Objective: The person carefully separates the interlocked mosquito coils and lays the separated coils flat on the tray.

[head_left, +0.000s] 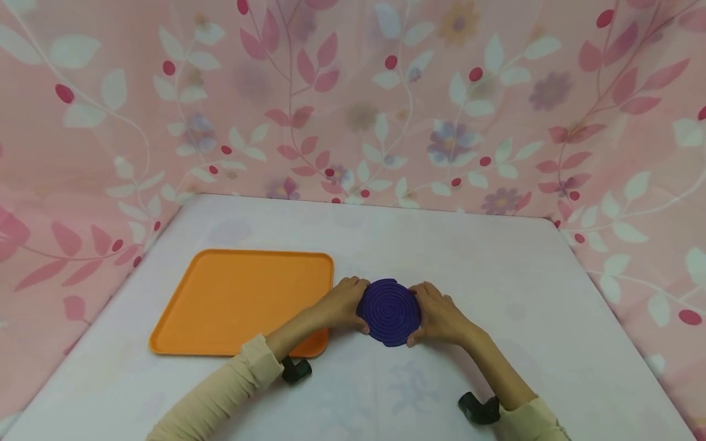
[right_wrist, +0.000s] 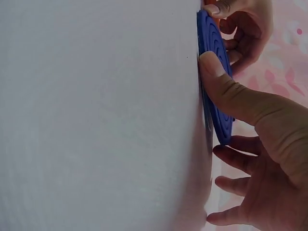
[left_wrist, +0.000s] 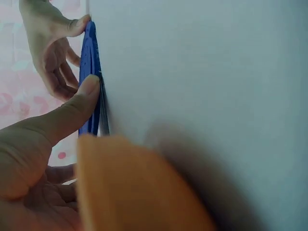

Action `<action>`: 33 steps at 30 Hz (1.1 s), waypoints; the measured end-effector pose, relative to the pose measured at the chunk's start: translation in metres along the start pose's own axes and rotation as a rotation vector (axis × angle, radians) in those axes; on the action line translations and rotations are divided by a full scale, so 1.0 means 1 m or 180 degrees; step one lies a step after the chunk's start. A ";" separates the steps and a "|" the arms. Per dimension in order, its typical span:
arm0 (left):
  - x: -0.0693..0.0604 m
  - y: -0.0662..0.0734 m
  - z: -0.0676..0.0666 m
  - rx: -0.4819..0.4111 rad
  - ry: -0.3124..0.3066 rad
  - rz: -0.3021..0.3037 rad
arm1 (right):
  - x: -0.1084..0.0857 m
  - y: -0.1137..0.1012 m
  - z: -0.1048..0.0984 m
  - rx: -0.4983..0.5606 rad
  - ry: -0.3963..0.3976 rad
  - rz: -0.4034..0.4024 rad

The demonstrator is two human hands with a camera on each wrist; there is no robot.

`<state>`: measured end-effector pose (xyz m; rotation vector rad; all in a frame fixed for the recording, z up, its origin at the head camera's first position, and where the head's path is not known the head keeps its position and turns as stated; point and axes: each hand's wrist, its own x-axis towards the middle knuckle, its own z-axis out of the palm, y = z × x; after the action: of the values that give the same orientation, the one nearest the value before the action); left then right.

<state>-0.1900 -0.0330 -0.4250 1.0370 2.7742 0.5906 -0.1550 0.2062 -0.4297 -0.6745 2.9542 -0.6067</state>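
Note:
A round, blue-purple spiral-grooved trivet (head_left: 389, 312) is held flat between my two hands, low over the white table. My left hand (head_left: 343, 306) grips its left edge, thumb at the near side and fingers at the far side. At the opposite edge, my right hand (head_left: 439, 315) holds it the same way. The left wrist view shows the trivet (left_wrist: 88, 60) edge-on, with the left thumb (left_wrist: 88, 85) against its rim. In the right wrist view, the right thumb (right_wrist: 211, 62) presses the rim of the trivet (right_wrist: 222, 122); some fingers are spread below.
An orange rectangular tray (head_left: 242, 300) lies on the table (head_left: 485, 269) at the left, partly under my left forearm. Its edge (left_wrist: 125, 178) looms close in the left wrist view. A pink floral curtain (head_left: 353, 98) hangs behind the table and at both sides.

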 end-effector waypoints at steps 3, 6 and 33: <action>0.001 -0.001 0.000 -0.0237 0.0079 -0.0102 | 0.001 0.000 -0.003 0.0126 0.0004 0.0030; 0.003 -0.002 -0.001 -0.0382 0.0218 -0.0149 | 0.003 0.002 -0.009 0.0274 0.0129 0.0059; 0.015 0.011 -0.018 -0.0774 0.1010 -0.0085 | 0.015 -0.010 -0.028 0.0426 0.1194 -0.0133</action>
<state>-0.1989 -0.0217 -0.4040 0.9216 2.8685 1.1462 -0.1679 0.2019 -0.4000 -0.6768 3.1988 -1.0290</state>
